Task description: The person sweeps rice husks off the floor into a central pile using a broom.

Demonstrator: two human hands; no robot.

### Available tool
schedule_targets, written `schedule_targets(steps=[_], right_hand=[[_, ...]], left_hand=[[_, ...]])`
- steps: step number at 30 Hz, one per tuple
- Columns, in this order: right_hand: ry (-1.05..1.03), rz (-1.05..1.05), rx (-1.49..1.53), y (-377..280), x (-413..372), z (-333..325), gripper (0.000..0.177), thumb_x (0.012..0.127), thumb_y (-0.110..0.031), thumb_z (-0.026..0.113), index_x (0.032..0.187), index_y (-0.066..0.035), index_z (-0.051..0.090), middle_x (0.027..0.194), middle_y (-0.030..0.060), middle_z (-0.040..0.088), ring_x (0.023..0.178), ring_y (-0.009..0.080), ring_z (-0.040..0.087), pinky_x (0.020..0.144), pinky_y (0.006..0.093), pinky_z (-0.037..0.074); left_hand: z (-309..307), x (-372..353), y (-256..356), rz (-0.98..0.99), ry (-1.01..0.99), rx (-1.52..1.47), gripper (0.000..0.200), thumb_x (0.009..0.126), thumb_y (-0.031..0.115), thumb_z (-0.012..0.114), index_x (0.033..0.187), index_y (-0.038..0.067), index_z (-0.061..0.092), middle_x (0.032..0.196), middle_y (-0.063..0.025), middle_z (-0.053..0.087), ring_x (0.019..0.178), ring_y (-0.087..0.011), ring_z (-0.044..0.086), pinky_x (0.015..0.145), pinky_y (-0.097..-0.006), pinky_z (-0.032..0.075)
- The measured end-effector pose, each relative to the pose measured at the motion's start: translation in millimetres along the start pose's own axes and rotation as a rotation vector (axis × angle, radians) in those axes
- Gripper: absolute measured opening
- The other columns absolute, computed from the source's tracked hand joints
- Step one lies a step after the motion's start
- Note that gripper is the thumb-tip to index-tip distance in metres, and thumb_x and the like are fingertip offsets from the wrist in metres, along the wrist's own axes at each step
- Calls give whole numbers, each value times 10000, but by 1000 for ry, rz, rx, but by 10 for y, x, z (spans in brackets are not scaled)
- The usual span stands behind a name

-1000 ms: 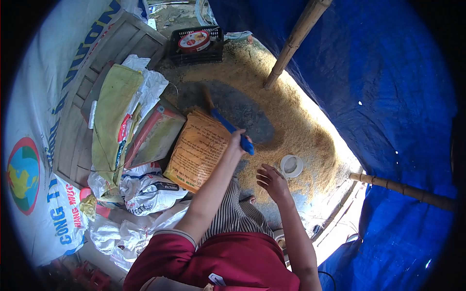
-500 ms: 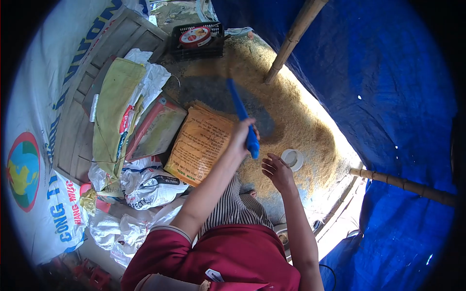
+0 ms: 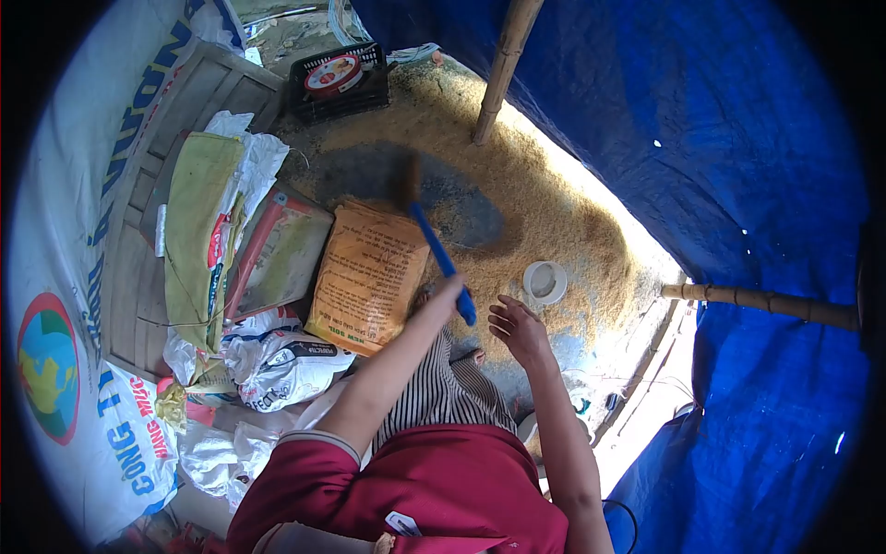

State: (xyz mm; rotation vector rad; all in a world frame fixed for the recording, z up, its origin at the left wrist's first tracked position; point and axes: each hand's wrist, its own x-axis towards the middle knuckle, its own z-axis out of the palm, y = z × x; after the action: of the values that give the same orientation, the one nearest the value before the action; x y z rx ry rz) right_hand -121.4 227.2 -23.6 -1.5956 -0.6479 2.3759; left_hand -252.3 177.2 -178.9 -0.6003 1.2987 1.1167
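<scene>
My left hand (image 3: 450, 294) is wrapped round the blue handle (image 3: 433, 238) of a long tool. The tool's brown head (image 3: 411, 180) is blurred and lies over the dark patch of floor (image 3: 461, 208), ringed by yellowish-brown grains (image 3: 544, 222). My right hand (image 3: 519, 325) holds nothing; its fingers are spread in the air, just left of and below a round white container (image 3: 544, 283). Beneath my left forearm is an orange printed sack (image 3: 369, 272), lying flat.
A black crate (image 3: 340, 102) holds a red-rimmed round lid. White and green sacks (image 3: 203, 231) are piled at the left. One bamboo pole (image 3: 503, 74) stands at the top, another (image 3: 766, 303) at the right, by a blue tarp (image 3: 738, 166).
The view has shifted, so most things appear further left. In the frame, my left hand and the handle are lower and further left, and the brown head is now visible. My right hand stays open.
</scene>
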Motion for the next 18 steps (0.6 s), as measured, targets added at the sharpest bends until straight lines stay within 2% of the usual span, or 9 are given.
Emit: schedule_targets(steps=[1, 3, 4, 8, 10, 13, 15, 17, 18], right_hand=[[-1, 0, 2, 2, -9, -24, 303, 861, -190, 433, 1097, -2, 457, 923, 116, 548, 806, 191, 550, 711, 304, 462], [-25, -31, 5, -13, -8, -53, 307, 859, -189, 429, 1102, -3, 451, 916, 110, 548, 795, 184, 552, 693, 292, 470], [-12, -37, -15, -33, -46, -47, 304, 857, -179, 420, 1102, -1, 451, 908, 103, 551, 790, 178, 554, 674, 285, 478], [46, -10, -79, -20, -141, -149, 297, 849, -190, 446, 1105, -41, 463, 922, 98, 543, 765, 174, 540, 671, 290, 455], [158, -64, -412, 59, -177, -250, 317, 833, -225, 472, 1106, -65, 464, 907, 82, 536, 749, 165, 530, 650, 299, 444], [192, -103, -495, 295, -262, -289, 361, 821, -270, 488, 1122, -76, 445, 875, 67, 526, 737, 145, 511, 627, 299, 432], [112, 30, -513, 399, -373, -301, 424, 845, -341, 435, 1161, -61, 392, 888, 88, 511, 754, 173, 501, 646, 348, 446], [-48, 94, -304, 842, -71, -698, 429, 863, -375, 394, 1167, -73, 389, 932, 109, 501, 741, 210, 509, 658, 401, 455], [-49, 92, -300, 886, -142, -748, 429, 863, -375, 394, 1167, -73, 389, 932, 109, 501, 741, 210, 509, 658, 401, 455]], left_hand=[[87, -155, -139, -52, -23, 73, 109, 817, 187, 434, 827, 79, 437, 533, -73, 472, 397, -196, 467, 345, -321, 395], [65, -2, -691, -54, -221, -64, 85, 815, 158, 417, 811, 77, 443, 566, -63, 474, 383, -176, 459, 352, -304, 404], [146, -260, -762, -25, -219, -18, 100, 798, 155, 438, 808, 56, 440, 585, -67, 481, 429, -180, 482, 357, -306, 408], [231, -1262, -637, -41, -306, 186, 143, 789, 153, 447, 835, 18, 458, 603, -62, 476, 482, -157, 508, 370, -284, 425], [205, -1549, -592, 12, -343, 294, 178, 797, 163, 444, 884, 11, 477, 611, -58, 483, 483, -136, 510, 371, -256, 425], [245, -1661, -637, 84, -315, 280, 170, 790, 160, 470, 876, 14, 487, 626, -58, 500, 485, -133, 513, 392, -253, 430], [308, -1702, -752, 75, -290, 197, 163, 791, 157, 474, 870, 16, 495, 660, -62, 521, 483, -138, 512, 422, -269, 440], [283, -1546, -1016, 238, -172, 220, 168, 805, 165, 458, 863, 12, 497, 705, -80, 537, 513, -160, 527, 463, -302, 454], [171, -1215, -1290, 291, -102, 200, 207, 805, 207, 466, 857, 9, 494, 715, -89, 532, 540, -182, 531, 464, -342, 452]])
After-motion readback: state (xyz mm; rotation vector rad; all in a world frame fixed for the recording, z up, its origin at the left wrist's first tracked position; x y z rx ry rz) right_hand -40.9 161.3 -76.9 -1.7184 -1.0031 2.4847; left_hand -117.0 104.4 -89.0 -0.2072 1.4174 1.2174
